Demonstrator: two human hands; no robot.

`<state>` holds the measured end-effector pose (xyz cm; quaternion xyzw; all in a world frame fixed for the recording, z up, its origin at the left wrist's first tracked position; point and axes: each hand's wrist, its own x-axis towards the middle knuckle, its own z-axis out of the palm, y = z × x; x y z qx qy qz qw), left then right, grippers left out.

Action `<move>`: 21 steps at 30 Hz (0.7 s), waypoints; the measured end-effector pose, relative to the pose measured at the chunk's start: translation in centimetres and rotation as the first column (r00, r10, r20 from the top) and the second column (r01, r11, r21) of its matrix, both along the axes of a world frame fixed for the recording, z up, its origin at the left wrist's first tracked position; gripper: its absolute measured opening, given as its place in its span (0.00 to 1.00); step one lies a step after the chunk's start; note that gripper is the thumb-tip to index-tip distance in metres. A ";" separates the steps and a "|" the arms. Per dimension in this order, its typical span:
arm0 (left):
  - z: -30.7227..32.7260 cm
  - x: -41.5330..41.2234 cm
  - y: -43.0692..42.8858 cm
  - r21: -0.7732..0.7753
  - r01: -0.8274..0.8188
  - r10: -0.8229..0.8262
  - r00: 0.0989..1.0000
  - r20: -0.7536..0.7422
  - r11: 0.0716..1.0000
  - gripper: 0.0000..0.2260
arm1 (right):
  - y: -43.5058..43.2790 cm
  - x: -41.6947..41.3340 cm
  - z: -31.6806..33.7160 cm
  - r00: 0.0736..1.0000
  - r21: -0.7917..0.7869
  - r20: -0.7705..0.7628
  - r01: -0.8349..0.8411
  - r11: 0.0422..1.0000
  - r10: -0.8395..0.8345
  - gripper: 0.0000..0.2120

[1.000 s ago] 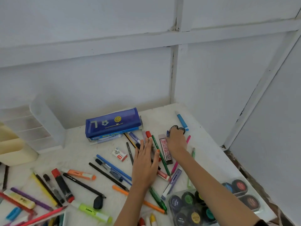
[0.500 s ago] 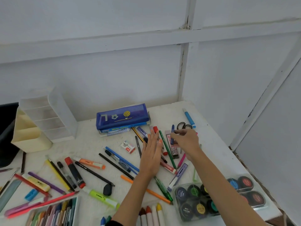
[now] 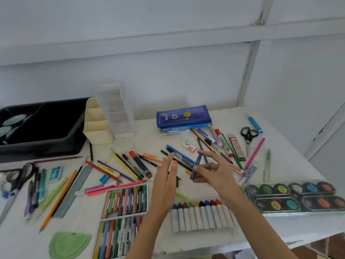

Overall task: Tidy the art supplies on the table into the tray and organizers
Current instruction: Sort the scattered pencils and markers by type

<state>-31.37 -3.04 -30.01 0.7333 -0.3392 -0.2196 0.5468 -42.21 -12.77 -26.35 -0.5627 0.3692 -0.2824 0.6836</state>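
Since a moment ago our right hand [image 3: 214,172] has lifted a blue pen [image 3: 199,159], pinched above the middle of the tabletop [image 3: 149,131], our left hand [image 3: 166,176] flat and empty beside it; we judge it bound for the bare-looking cream organizer [image 3: 97,126] by the black tray [image 3: 43,144], far-left corner, which holds only pale ovals

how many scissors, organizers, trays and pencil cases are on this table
scissors: 2
organizers: 2
tray: 1
pencil case: 1
total: 6
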 end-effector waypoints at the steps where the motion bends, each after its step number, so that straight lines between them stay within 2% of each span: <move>1: -0.4 0.6 1.4 0.029 -0.013 0.012 0.999 0.043 0.999 0.16 | 1.5 0.4 -0.1 1.000 -0.008 0.003 -0.010 1.000 0.010 0.18; 6: -2.2 3.3 8.3 0.098 -0.074 0.044 0.960 0.276 0.992 0.19 | 7.9 2.2 -1.3 0.997 -0.126 -0.013 -0.075 0.989 0.074 0.14; 11: -3.2 4.9 13.2 0.213 -0.114 -0.019 0.843 0.538 0.970 0.19 | 12.6 3.2 -2.2 0.992 -0.304 -0.071 -0.125 0.944 0.109 0.14; 16: -3.7 5.2 15.7 0.284 -0.034 -0.139 0.812 0.567 0.958 0.22 | 15.3 3.4 -3.6 0.979 -0.490 -0.200 -0.132 0.862 0.036 0.15; 19: -4.4 5.3 15.8 0.394 -0.039 -0.237 0.743 0.626 0.918 0.32 | 15.9 3.2 -4.1 0.959 -0.562 -0.283 -0.183 0.807 0.020 0.16; 21: -4.7 5.4 15.6 0.447 -0.066 -0.274 0.707 0.652 0.892 0.34 | 16.3 3.2 -4.4 0.938 -0.602 -0.347 -0.230 0.765 0.008 0.17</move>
